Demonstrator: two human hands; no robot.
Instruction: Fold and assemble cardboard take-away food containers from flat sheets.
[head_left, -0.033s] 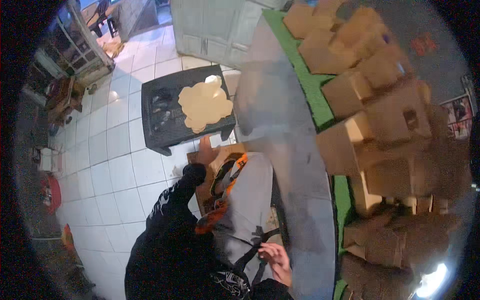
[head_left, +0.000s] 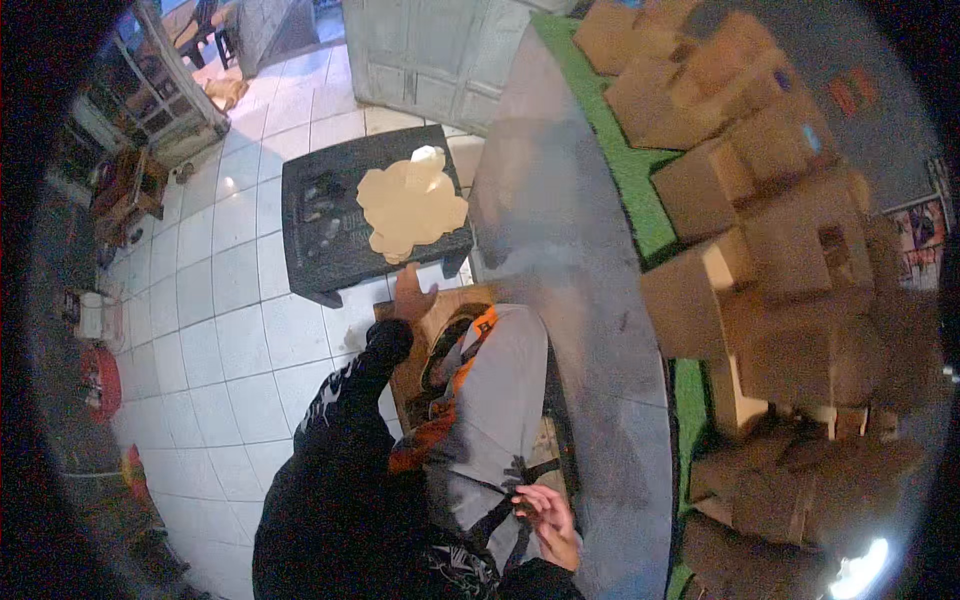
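My left hand (head_left: pixel 410 295) reaches forward, open, its fingers stretched toward the near edge of a low black table (head_left: pixel 305 255) and its thumb spread aside. On that table lie flat tan pieces (head_left: pixel 410 205) with scalloped edges, overlapping in a pile. My fingertips look just short of them. My right hand (head_left: pixel 548 520) rests by my lap with curled fingers, beside black straps (head_left: pixel 490 520) lying across my grey trousers (head_left: pixel 505 390). Something small and dark shows at its fingertips; I cannot make out what it is.
Many brown cardboard boxes (head_left: pixel 800 240) are heaped at right beyond a green mat strip (head_left: pixel 640 215) and a grey ledge (head_left: pixel 610 440). A brown board (head_left: pixel 400 385) lies under my left arm. White floor tiles (head_left: pixel 230 350) spread left. A red basin (head_left: pixel 100 385) stands far left.
The view has shifted very slightly. My left hand stays by the table edge, and my right hand's fingers have moved a little near the straps.
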